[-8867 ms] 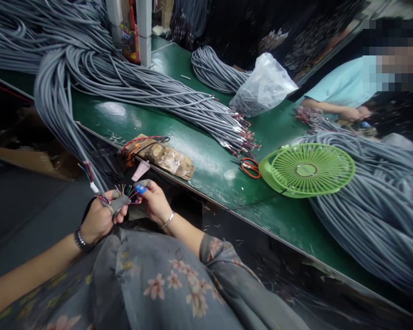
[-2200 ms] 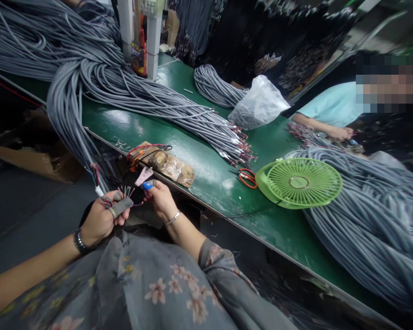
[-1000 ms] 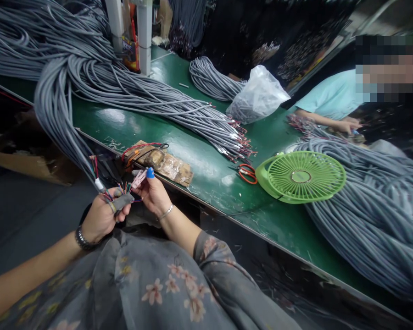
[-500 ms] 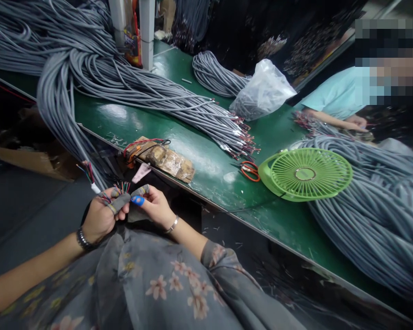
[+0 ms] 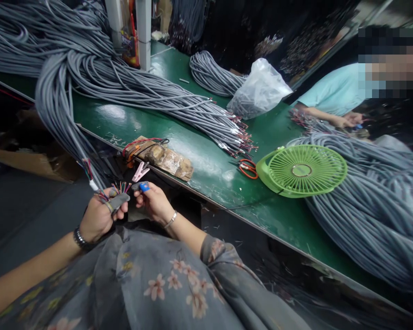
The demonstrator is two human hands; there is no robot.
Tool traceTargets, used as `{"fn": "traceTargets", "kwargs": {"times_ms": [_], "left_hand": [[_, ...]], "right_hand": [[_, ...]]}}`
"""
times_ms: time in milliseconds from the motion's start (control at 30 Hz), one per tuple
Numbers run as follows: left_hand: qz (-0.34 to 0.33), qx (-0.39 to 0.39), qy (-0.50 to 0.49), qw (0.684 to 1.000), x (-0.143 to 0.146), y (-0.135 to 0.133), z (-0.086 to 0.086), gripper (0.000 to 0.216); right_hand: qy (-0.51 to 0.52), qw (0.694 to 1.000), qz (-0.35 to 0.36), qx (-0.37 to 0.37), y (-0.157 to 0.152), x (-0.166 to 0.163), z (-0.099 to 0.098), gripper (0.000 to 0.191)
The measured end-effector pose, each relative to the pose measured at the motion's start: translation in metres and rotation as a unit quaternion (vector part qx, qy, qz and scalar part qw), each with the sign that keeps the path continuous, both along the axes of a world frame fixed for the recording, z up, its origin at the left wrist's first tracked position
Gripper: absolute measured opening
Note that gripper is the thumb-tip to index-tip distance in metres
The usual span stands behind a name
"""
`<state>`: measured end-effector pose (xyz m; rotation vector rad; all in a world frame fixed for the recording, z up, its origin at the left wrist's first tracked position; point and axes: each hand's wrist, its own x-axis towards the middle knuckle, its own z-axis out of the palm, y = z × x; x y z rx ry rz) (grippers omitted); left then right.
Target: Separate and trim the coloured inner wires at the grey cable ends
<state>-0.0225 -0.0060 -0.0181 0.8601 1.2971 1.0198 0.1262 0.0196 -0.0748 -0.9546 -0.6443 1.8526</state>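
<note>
My left hand [image 5: 99, 216] is closed around the fanned-out coloured wires [image 5: 124, 186] of a grey cable, its thumb and fingers pressed together below the wire tips. Grey covers sit on its thumb and finger. Just beside it, my right hand [image 5: 155, 202] has thumb and index finger pinched, with a blue cover on the thumb and a dark one on the finger. What lies between them, if anything, is too small to make out. Another stripped cable end [image 5: 93, 184] with a white band and coloured wires hangs by my left hand.
On the green table [image 5: 206, 158] lie grey cable bundles [image 5: 151, 94], a worn wooden block [image 5: 167, 160], orange-handled scissors [image 5: 248, 168] and a green fan [image 5: 303, 170]. A pink clip [image 5: 140, 172] is at the near edge. Beyond stand a plastic bag [image 5: 259, 89] and a co-worker [image 5: 333, 94].
My right hand has drawn slightly away to the right from the wires, leaving a small gap. The left hand keeps its hold. The pink clip shows more fully.
</note>
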Motion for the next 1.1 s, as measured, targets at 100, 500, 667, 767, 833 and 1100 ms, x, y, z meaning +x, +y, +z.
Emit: {"fn": "traceTargets", "kwargs": {"times_ms": [100,500,667,767,833,1100], "left_hand": [[0.007,0.008,-0.004,1.000,0.000,0.000,0.001,0.036],[-0.012,0.010,0.011,1.000,0.002,0.001,-0.001,0.034],[0.016,-0.004,-0.014,1.000,0.002,0.004,0.002,0.032],[0.023,-0.019,-0.031,0.999,0.002,0.006,0.003,0.034],[0.027,-0.028,-0.039,0.999,0.001,0.007,0.003,0.035],[-0.045,-0.023,0.008,0.999,-0.001,0.003,-0.002,0.035]], "right_hand": [[0.011,0.999,0.029,0.015,-0.002,0.003,0.004,0.057],[-0.044,0.997,0.027,0.065,0.003,-0.006,0.016,0.053],[-0.042,0.998,0.014,0.052,-0.001,-0.006,0.009,0.046],[-0.034,0.998,0.024,0.052,-0.001,-0.005,0.006,0.045],[-0.029,0.998,0.028,0.054,-0.001,-0.005,0.006,0.045],[-0.035,0.998,0.010,0.051,0.002,-0.009,0.010,0.044]]}}
